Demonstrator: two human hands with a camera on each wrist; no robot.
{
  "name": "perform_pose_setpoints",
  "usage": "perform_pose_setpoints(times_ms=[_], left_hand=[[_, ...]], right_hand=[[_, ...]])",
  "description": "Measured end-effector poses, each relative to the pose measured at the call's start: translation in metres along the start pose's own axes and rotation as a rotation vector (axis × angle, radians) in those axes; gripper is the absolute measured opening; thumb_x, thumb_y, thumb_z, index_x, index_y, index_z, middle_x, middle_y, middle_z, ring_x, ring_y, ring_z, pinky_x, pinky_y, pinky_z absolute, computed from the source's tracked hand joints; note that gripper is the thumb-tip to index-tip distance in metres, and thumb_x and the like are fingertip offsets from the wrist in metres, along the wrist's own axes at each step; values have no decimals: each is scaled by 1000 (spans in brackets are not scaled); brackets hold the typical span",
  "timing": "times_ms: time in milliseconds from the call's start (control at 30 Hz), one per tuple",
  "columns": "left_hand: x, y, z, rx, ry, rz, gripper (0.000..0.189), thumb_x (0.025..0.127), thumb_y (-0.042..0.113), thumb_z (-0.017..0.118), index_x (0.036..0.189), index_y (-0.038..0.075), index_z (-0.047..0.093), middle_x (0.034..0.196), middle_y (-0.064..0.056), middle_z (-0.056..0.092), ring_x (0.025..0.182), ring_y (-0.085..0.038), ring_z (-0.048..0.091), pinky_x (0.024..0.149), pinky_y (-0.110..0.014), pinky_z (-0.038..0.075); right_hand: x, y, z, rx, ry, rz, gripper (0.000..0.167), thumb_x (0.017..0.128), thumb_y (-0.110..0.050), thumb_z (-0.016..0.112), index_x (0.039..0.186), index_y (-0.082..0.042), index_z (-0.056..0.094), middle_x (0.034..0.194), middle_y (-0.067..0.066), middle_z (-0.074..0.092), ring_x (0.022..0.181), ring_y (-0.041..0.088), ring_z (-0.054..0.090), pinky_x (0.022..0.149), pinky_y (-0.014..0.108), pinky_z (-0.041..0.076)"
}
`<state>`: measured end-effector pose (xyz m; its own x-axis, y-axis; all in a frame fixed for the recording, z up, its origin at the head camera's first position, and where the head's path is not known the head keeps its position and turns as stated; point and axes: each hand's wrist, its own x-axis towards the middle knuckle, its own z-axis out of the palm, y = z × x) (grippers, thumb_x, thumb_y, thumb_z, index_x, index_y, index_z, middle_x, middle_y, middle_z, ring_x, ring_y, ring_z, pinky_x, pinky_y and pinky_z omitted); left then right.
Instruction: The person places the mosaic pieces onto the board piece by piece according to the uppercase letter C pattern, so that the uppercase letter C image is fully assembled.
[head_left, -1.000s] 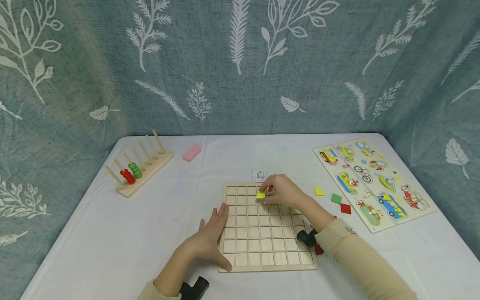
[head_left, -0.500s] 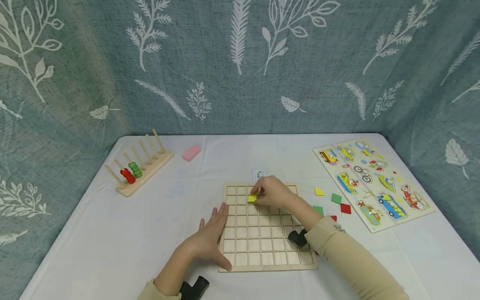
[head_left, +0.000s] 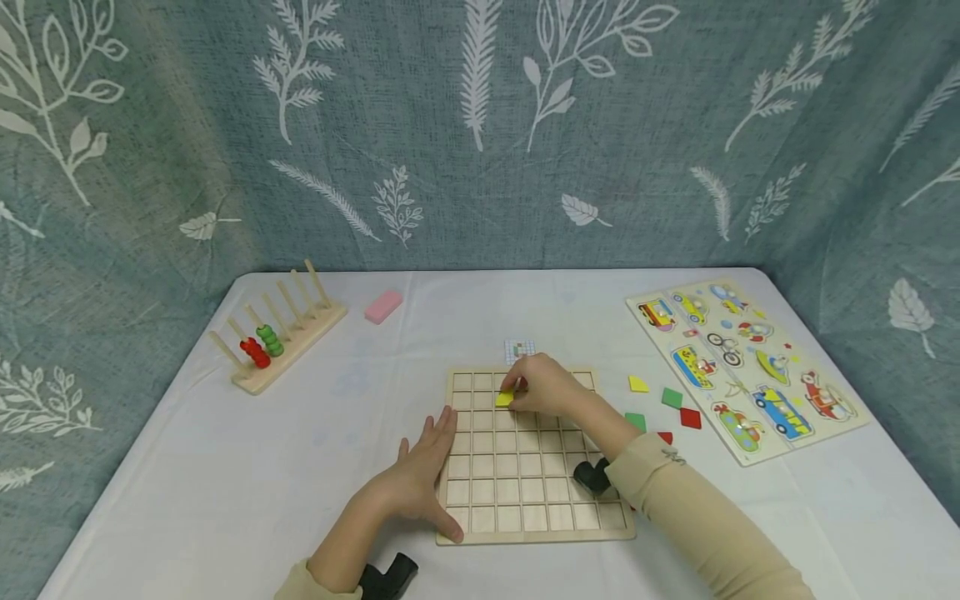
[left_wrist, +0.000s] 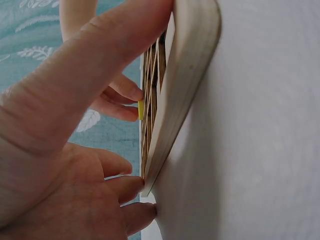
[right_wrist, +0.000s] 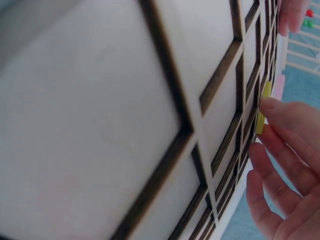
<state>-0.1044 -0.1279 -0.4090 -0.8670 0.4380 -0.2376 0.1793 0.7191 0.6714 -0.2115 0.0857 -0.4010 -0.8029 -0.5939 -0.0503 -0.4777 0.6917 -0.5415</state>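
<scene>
White cloth (head_left: pixel 187 500) spreads beneath my left hand (head_left: pixel 416 479), its fingers apart along the left side of the gridded wooden tray (head_left: pixel 536 536), thumb at the near corner. Towards the tray's far edge, my right hand (head_left: pixel 547 386) pinches a yellow tile (head_left: pixel 504 400) at the third column from the left; whether it sits down inside a compartment I can't tell. Loose tiles (head_left: pixel 672 397) lie right of the tray. Farther off, a peg rack (head_left: pixel 303 340) carries red beads (head_left: pixel 256 352) and green beads (head_left: pixel 270 340) on separate pegs, before a leafy curtain (head_left: pixel 420 200)
</scene>
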Motion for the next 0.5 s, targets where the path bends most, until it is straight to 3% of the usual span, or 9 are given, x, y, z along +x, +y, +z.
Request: perform_pose_setpoints(times_ms=[500], left_hand=[[1,-1,1,-6,2,6,143,38,29,92,145,-1,4,151,-17,-3,136,-37,-5,100,-65,-4]], right_hand=[[0,-1,0,-19,-7,19,19,73,-9,76,91,-7,71,90,0,66,76,10,56,69,22,46]])
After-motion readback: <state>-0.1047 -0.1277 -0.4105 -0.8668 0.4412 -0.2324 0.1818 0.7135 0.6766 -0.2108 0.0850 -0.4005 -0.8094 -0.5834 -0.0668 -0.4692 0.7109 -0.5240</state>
